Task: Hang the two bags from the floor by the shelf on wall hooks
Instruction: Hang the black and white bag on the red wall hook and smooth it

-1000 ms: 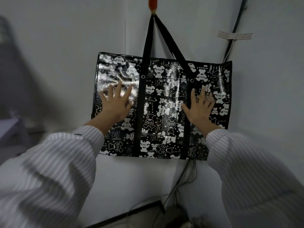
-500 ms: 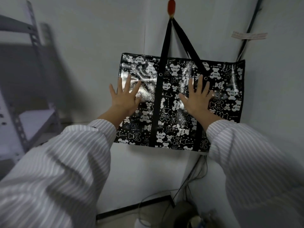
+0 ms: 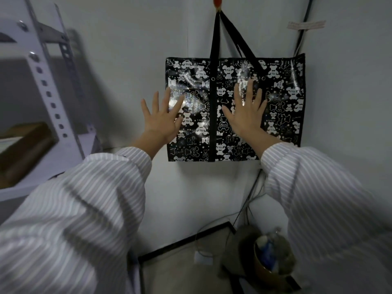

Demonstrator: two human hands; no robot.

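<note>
- Bag [image 3: 199,128]: one in view, black and glossy with white bear prints, flat against the wall in the upper right of the frame.
- Its two black handles [image 3: 214,39] run up to one red hook [image 3: 216,0] at the top edge of the frame, so the bag hangs off the floor.
- Left hand [image 3: 163,122]: fingers straight and spread, holding nothing. It lies over the bag's left edge, thumb and first fingers over the print, outer fingers over bare wall. Whether the palm touches, I cannot tell.
- Right hand [image 3: 244,117]: fingers straight and spread, flat over the bag's middle, just right of the centre strap, gripping nothing.
- Both arms wear striped sleeves [image 3: 95,198] that fill the lower frame.
- One metal shelf [image 3: 48,85] stands at the left, with one brown box [image 3: 25,145] on it.
- Cables [image 3: 301,28] run down the corner at the right, past one paper label [image 3: 306,25].
- One round bin [image 3: 273,268] sits on the floor at the lower right, its contents blurred.
</note>
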